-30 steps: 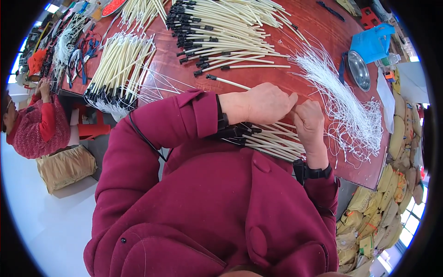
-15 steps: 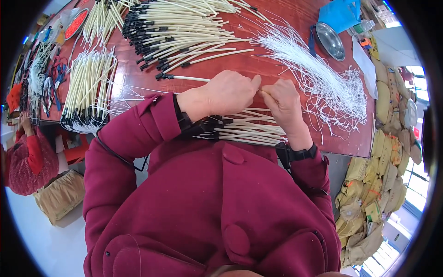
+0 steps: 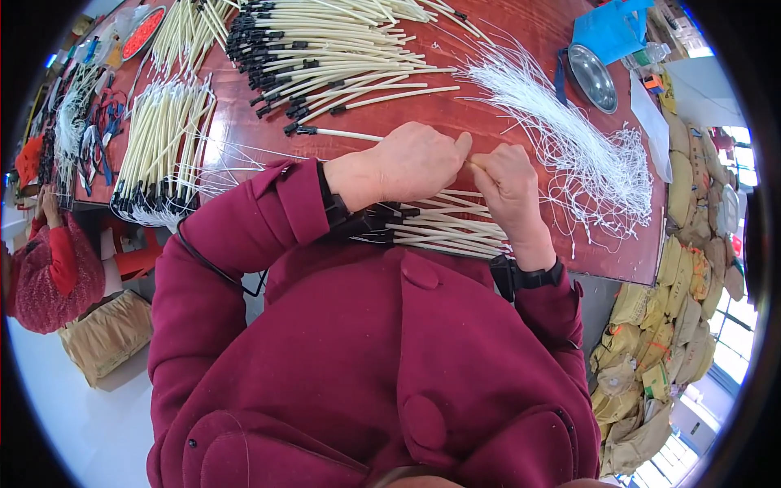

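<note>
My left hand (image 3: 416,167) is closed round a thin cream tube (image 3: 348,135), whose black end sticks out to the left over the table. The rest of the tube runs behind that hand. Beside it, my right hand (image 3: 511,185) is closed in a pinch, thumb and forefinger pressed together on a small yellowish tip that looks like the tube's other end. Fingers hide any string or small part there. Under both hands, at the table's near edge, lies a bundle of cream tubes (image 3: 451,228) with black ends.
On the red table (image 3: 325,149) lie a big pile of black-ended tubes (image 3: 333,61), a tube bundle (image 3: 159,138) with white strings at left, and a heap of white strings (image 3: 586,154) at right. Beyond are a metal bowl (image 3: 592,77) and blue box (image 3: 610,31). Sacks (image 3: 651,325) line the right.
Both hands keep nearly the same grip and closeness. The whole view has shifted a little, so table and hands appear slightly farther right.
</note>
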Motion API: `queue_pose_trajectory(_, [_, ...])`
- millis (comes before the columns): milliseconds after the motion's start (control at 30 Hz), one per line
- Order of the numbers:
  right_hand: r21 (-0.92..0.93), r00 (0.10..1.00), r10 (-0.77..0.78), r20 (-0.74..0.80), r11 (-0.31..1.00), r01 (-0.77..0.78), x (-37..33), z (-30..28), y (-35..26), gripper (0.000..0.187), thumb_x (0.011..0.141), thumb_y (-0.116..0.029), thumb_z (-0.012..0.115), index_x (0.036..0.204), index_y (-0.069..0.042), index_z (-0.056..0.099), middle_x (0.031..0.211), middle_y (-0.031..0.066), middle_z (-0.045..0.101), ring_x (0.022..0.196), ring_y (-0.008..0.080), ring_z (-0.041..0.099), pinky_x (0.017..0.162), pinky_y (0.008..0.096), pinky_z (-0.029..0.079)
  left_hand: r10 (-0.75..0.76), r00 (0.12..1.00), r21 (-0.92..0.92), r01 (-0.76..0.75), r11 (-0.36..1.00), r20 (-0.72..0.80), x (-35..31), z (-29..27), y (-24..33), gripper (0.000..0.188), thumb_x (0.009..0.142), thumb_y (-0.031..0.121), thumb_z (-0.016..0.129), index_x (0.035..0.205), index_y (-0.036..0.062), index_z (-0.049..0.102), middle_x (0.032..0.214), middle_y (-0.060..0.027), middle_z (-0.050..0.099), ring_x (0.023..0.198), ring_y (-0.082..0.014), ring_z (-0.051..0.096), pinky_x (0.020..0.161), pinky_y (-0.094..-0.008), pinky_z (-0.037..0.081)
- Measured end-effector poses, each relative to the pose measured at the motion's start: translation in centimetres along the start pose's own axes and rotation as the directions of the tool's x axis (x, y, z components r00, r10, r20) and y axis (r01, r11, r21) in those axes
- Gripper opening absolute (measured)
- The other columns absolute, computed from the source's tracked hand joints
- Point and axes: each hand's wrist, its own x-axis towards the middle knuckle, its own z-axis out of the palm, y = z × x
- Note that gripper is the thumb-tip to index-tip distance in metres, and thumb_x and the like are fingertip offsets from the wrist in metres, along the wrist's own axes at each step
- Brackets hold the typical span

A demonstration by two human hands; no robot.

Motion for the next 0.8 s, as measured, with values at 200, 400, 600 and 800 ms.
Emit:
queue_pose_trajectory(200, [0.018,1.0,0.001,-0.01,1.0,-0.001,0.1,0.1,-0.1,0.006,0.082,-0.004,0.073,0.087,-0.004,0.07,0.071,0.007,0.057,0.072,0.0267,0.053,0.07,0.0382,0.041,0.009,1.0,0.006,-0.009,1.0,0.001,0.1,0.0,0.3,0.065,0.086,0.014,0.063,0.143,-0.0099,0.045,0.08,-0.0175,0.07,0.072,-0.0333,0.07,0.061,-0.0452,0.053])
queue_pose_trajectory(400, [0.006,0.999,0.001,0.049,1.0,-0.001,-0.3,0.1,0.0,0.006,0.08,-0.002,0.072,0.085,-0.003,0.068,0.072,0.0099,0.056,0.073,0.0292,0.053,0.068,0.0395,0.042,0.029,0.997,-0.032,-0.031,0.999,-0.065,0.3,-0.1,0.5,0.07,0.087,0.013,0.059,0.149,-0.0115,0.035,0.078,-0.0159,0.07,0.071,-0.0331,0.07,0.06,-0.0459,0.053])
queue_pose_trajectory(600, [-0.076,0.998,-0.015,0.064,0.997,0.02,-0.9,0.4,0.9,0.007,0.078,0.0,0.07,0.083,-0.003,0.067,0.075,0.0121,0.059,0.074,0.0313,0.054,0.066,0.0415,0.043,0.094,0.991,-0.016,-0.096,0.995,-0.1,1.3,0.2,0.9,0.068,0.09,0.012,0.056,0.149,-0.0134,0.033,0.079,-0.015,0.071,0.071,-0.0335,0.071,0.06,-0.0459,0.054])
queue_pose_trajectory(800, [-0.051,0.999,-0.035,0.04,0.998,0.037,0.2,0.7,-0.5,0.007,0.079,-0.001,0.071,0.085,-0.003,0.069,0.076,0.0108,0.062,0.075,0.0311,0.056,0.067,0.0409,0.044,0.062,0.994,-0.066,-0.068,0.996,-0.085,0.0,-0.5,0.9,0.07,0.087,0.011,0.061,0.15,-0.0065,0.036,0.108,-0.0201,0.067,0.095,-0.0359,0.067,0.077,-0.0472,0.054])
